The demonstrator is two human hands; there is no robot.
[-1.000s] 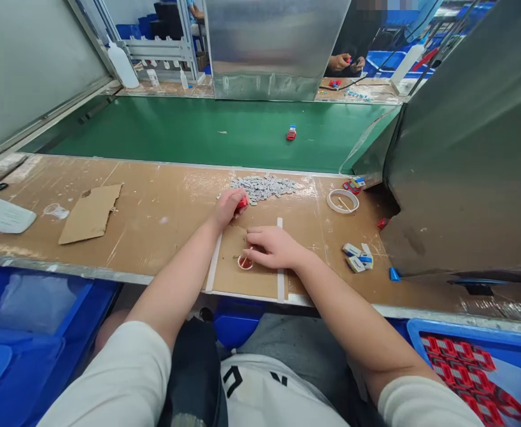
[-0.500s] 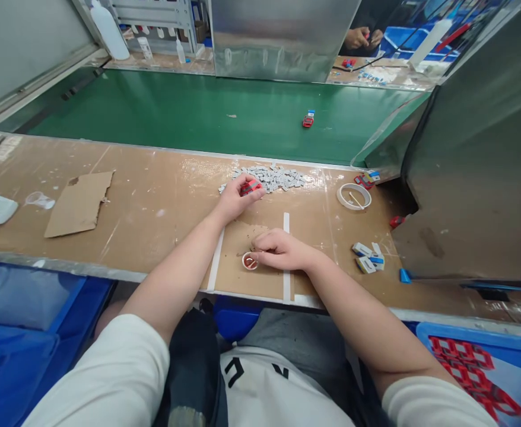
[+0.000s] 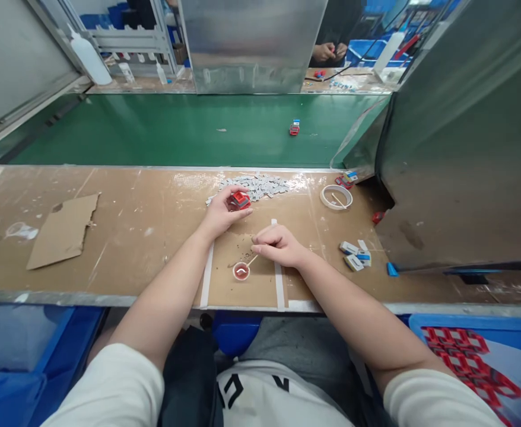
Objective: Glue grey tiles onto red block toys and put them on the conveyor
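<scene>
My left hand (image 3: pixel 219 214) is closed round a small red and grey toy vehicle part (image 3: pixel 241 200), just in front of a pile of small flat grey pieces (image 3: pixel 263 187). My right hand (image 3: pixel 282 244) pinches a thin pale stick (image 3: pixel 253 260), which slants down toward a little round cup of reddish liquid (image 3: pixel 241 271). The stick's lower end is at the cup's upper right rim; whether it touches the rim I cannot tell. The cup stands on a piece of cardboard (image 3: pixel 225 290) edged with white tape, with dark specks near it.
A green belt (image 3: pixel 153 130) crosses behind the bench, carrying one red toy vehicle (image 3: pixel 295 127). To the right lie a tape roll (image 3: pixel 323 200), small white and blue blocks (image 3: pixel 353 262) and a blue bin (image 3: pixel 421 323) of red frames. Torn cardboard (image 3: pixel 64 231) lies left. Another person's hands (image 3: pixel 329 52) work beyond.
The stick's tip has come out of the middle of the cup to its rim. The red vehicle part shows more of its face in my left hand. My view has shifted.
</scene>
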